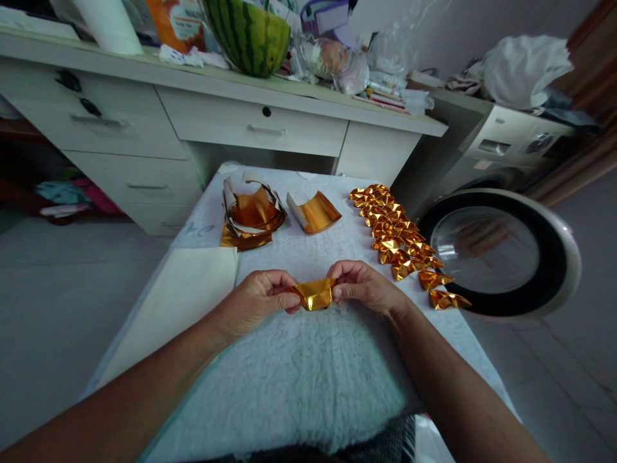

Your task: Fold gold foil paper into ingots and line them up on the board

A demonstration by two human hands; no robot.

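Observation:
A partly folded piece of gold foil paper (317, 294) is stretched between my two hands over the near middle of the table. My left hand (267, 292) pinches its left end with thumb and fingers. At the right end, my right hand (359, 287) pinches it the same way. Beyond my hands lies a curved stack of gold foil sheets (318, 212). Left of that sits a larger curled pile of gold foil paper (253, 215). Several folded gold foil ingots (390, 225) stand in rows along the table's right side, with two single ones (448, 299) nearest me.
A light cloth covers the table (289, 386), and a pale sheet (178, 296) lies on its left. Past it is a white drawer cabinet (260, 122) bearing a cut watermelon (248, 38) and plastic bags. A washing machine's open round door (496, 254) borders the table's right edge.

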